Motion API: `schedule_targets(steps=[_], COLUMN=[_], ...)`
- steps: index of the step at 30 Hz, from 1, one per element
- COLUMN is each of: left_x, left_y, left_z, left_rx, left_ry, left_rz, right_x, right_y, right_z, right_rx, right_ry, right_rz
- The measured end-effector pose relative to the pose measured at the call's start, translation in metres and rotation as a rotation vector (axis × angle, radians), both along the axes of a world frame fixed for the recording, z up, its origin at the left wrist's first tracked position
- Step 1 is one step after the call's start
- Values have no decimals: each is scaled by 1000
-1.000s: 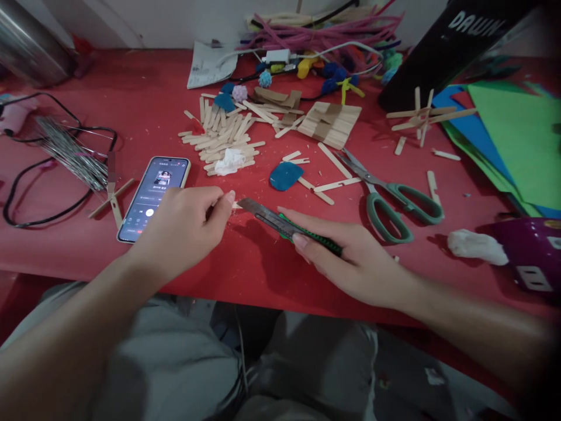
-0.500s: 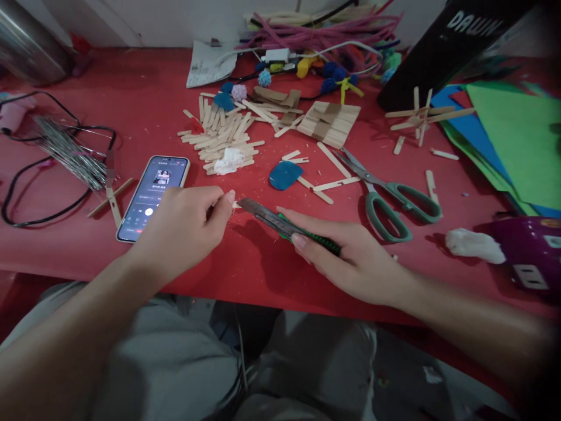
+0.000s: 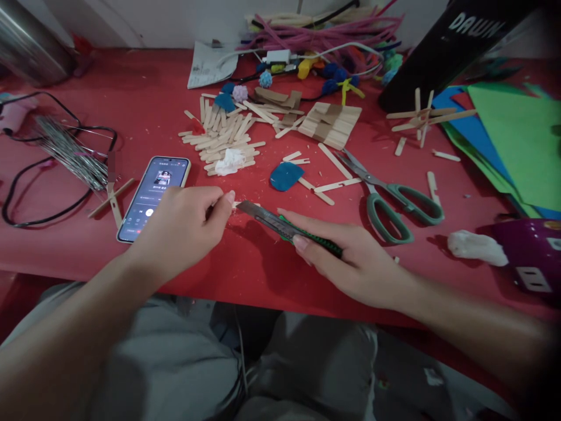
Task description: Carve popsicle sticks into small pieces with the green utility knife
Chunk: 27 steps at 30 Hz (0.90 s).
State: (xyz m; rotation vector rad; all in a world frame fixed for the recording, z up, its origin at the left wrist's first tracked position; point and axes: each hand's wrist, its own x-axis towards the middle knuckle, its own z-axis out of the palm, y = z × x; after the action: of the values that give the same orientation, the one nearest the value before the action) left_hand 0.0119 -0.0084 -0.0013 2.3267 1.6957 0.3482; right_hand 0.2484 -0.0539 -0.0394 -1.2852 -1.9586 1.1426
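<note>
My left hand is closed, thumb and fingers pinching a wooden craft stick whose pale tip pokes out to the right; most of the stick is hidden. In my right hand is a green and black utility knife, its blade extended to the left. The blade's tip lies at the exposed end of the stick, close to my left fingertips. Past the knife lies a blue flat piece among a few cut sticks. A phone with a lit screen lies partly beneath my left hand.
A pile of craft sticks sits mid-table. Green-handled scissors lie open to the right, near a purple device and coloured paper. Metal wires are at left. A black bottle stands behind.
The knife blade has shifted very slightly against the stick, and a bit more of the pale stick shows beside it. Both hands stay nearly in place, and their grips are unchanged.
</note>
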Motion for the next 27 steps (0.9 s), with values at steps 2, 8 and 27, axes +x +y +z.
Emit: schedule_targets(steps=[2, 8, 27], left_x=[0, 1, 1], left_y=[0, -1, 0], left_z=[0, 0, 2], left_rx=[-3, 5, -24], left_ry=[0, 8, 10], left_rz=[3, 1, 27], right_x=[0, 1, 1], right_y=[0, 0, -1], right_z=[0, 1, 2], right_rx=[5, 3, 34], right_ry=[-9, -26, -29], right_rz=[-19, -17, -17])
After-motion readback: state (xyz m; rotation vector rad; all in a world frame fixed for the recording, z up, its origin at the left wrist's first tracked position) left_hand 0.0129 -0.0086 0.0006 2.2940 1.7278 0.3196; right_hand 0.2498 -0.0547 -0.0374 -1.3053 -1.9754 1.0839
